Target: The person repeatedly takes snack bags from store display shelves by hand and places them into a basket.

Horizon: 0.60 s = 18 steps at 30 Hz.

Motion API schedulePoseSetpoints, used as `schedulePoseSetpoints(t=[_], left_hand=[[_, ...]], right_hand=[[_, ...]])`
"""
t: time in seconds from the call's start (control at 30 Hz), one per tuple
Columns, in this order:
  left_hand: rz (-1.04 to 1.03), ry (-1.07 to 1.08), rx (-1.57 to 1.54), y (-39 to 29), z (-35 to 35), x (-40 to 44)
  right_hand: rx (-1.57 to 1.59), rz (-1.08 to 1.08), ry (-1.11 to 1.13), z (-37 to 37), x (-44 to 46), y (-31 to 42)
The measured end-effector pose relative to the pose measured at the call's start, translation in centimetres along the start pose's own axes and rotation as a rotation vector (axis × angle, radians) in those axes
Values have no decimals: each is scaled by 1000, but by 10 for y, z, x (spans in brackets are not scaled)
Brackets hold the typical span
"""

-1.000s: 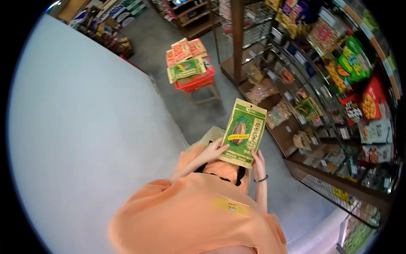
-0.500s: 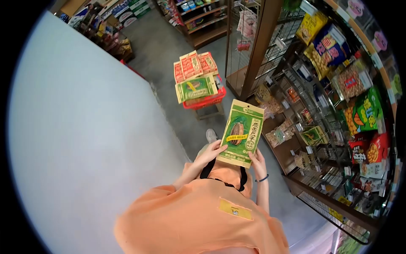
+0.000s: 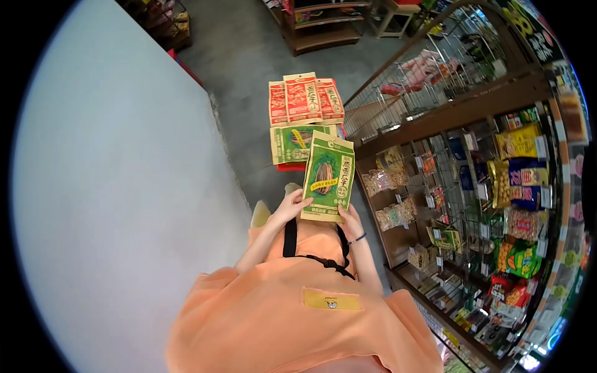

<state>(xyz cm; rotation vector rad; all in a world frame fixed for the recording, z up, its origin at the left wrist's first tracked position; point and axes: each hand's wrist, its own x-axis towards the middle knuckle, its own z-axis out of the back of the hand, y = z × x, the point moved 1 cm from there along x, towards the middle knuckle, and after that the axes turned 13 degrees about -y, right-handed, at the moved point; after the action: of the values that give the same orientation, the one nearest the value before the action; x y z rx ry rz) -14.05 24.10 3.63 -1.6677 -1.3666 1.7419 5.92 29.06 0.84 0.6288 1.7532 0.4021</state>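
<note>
A green and tan bag of sunflower seeds (image 3: 326, 177) is held upright in front of my waist, its printed front facing me. My left hand (image 3: 291, 206) pinches the lower left edge, thumb on the front. At the lower right corner, my right hand (image 3: 350, 222) grips the same bag with its thumb on the print. Just beyond it, another green seed bag (image 3: 287, 146) lies across a red basket (image 3: 290, 166), partly covered by the held one. Several red and tan seed bags (image 3: 303, 99) rest behind it on the basket.
Along my right runs a brown rack (image 3: 460, 115) with wire mesh, hung with snack bags (image 3: 522, 258). A pale wall or panel (image 3: 124, 186) fills the left side. Ahead, a low brown shelf (image 3: 323, 40) and a stool (image 3: 396, 18) stand on the grey floor (image 3: 242, 68).
My view has turned, and the rack appears swung round on the right. The held bag now overlaps the basket's green bag in view. Both hands keep their grip.
</note>
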Motion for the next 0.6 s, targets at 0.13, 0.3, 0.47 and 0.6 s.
schedulePoseSetpoints(t=[0.13, 0.3, 0.47, 0.6], left_hand=[[35, -160, -102, 4, 23, 19], [342, -241, -598, -33, 22, 14], [206, -330, -484, -26, 8, 34], [90, -438, -423, -25, 11, 52]], right_hand=[[138, -134, 18, -36, 12, 6], [238, -136, 31, -77, 19, 3], [136, -137, -11, -102, 28, 12], [34, -136, 39, -107, 39, 21]])
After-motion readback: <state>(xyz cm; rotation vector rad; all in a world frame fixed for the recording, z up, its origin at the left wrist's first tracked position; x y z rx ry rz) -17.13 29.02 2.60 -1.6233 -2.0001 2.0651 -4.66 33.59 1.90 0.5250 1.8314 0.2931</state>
